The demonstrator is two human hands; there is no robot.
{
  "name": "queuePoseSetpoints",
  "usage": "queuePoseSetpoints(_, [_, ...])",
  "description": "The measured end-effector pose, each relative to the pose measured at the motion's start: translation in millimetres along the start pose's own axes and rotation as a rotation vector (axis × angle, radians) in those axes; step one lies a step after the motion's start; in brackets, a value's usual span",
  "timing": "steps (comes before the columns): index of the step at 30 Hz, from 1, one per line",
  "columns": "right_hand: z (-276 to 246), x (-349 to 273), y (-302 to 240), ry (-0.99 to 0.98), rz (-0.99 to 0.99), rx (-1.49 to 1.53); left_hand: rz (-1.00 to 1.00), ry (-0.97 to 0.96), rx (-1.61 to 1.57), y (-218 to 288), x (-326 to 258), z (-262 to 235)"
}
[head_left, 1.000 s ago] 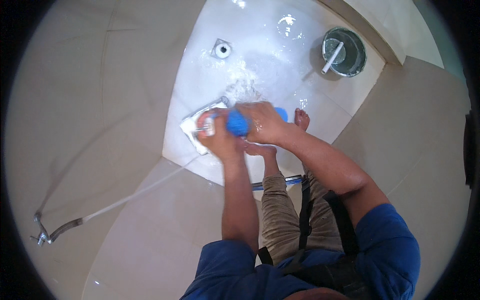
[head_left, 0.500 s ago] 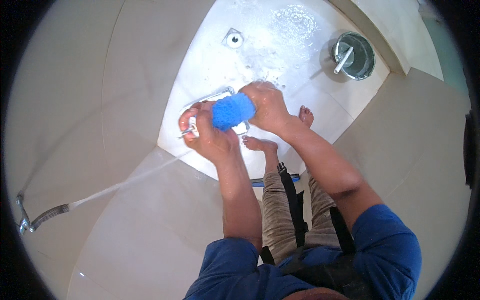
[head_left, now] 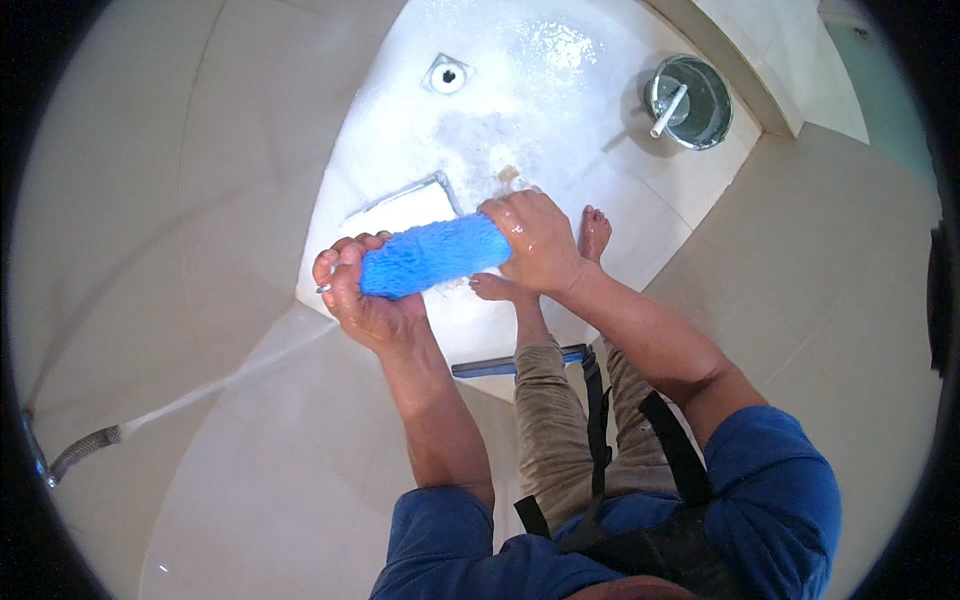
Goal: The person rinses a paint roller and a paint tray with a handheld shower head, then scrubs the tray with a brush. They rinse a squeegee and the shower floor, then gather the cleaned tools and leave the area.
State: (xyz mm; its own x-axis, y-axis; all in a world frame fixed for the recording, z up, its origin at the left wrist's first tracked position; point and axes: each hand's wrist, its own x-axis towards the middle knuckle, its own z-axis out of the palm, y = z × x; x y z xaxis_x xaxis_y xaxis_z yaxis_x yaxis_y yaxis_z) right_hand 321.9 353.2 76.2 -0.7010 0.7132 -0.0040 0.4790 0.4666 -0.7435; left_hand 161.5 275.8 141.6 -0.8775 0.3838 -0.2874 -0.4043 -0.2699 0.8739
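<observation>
A fluffy blue paint roller cover [head_left: 438, 254] stretches between my two hands, wet and slightly tilted, its right end higher. My left hand [head_left: 362, 295] is closed round its left end, and a small metal tip pokes out past the fingers. Wrapped round the other end is my right hand [head_left: 533, 238], its knuckles shiny with water. Below the roller cover, a grey-edged white rectangular thing [head_left: 405, 207] lies on the wet floor, partly hidden by the cover and my left hand.
A dark bucket [head_left: 716, 105] with a white-handled dipper [head_left: 670, 110] stands at the far right. Ahead is a round floor drain [head_left: 446, 76]. Water streams from a braided hose [head_left: 85, 450] at the left wall. A blue-black squeegee [head_left: 485, 367] lies near my feet.
My hands have moved apart, the left one going left and down, so more of the roller cover shows. The view has shifted slightly, and more of the squeegee is visible.
</observation>
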Motion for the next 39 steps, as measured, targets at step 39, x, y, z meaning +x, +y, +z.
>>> queuePoseSetpoints(39, [-110.7,-176.3,237.3,-0.094,1.053,0.421,-0.347,-0.829,1.282,-177.9,2.3,183.9])
